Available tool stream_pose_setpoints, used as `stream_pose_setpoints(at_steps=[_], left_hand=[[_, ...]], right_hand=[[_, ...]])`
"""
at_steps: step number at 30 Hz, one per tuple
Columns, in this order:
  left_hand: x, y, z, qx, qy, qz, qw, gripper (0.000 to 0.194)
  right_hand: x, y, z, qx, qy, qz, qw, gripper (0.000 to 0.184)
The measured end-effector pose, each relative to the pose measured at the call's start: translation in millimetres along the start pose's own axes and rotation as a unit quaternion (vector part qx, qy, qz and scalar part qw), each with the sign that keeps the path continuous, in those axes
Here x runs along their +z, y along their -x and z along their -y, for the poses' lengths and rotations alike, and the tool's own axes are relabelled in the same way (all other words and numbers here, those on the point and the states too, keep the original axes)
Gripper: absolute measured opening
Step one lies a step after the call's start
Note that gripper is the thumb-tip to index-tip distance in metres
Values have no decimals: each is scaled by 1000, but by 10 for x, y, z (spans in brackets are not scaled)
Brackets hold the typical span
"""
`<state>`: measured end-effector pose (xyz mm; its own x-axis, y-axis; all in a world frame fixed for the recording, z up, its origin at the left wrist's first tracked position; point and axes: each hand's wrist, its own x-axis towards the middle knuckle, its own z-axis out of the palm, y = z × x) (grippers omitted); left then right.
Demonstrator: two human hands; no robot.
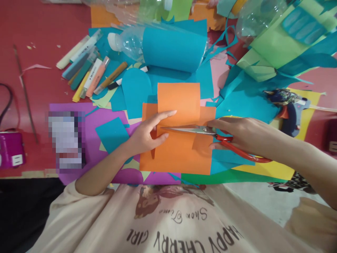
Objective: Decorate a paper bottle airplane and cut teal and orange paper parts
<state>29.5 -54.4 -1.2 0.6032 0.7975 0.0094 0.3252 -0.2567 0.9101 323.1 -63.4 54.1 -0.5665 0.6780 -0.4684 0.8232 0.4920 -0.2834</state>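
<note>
My right hand [240,131] grips scissors [195,129] with red handles. Their metal blades lie level across orange paper, pointing left, and look nearly closed. A narrower orange paper piece [179,96] rises above the blades. Beneath it is a wider orange sheet [184,158]. My left hand [147,133] holds the orange paper at its left side, index finger above the blade tips and thumb below them. Its other fingers are mostly hidden under the paper.
A clear plastic bottle [130,44] wrapped in blue paper lies behind. Markers [86,66] are at the back left, a pixelated phone [65,140] on purple paper [92,135] at left. A glue gun [292,112] sits at right on yellow paper [310,105]. Blue and green scraps surround everything.
</note>
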Motion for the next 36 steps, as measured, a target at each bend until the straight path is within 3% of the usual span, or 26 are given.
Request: stream_pose_setpoints(at_steps=[14, 23, 36], left_hand=[[-3, 10, 28, 15, -6, 0, 1000, 54], [9, -1, 12, 8, 4, 1, 1000, 56], [6, -15, -11, 1, -9, 18, 1000, 56]], right_hand=[[22, 10, -10, 11, -14, 14, 1000, 60], [54, 74, -68, -21, 20, -69, 997, 53], [-25, -38, 61, -8, -17, -5, 1000, 59]])
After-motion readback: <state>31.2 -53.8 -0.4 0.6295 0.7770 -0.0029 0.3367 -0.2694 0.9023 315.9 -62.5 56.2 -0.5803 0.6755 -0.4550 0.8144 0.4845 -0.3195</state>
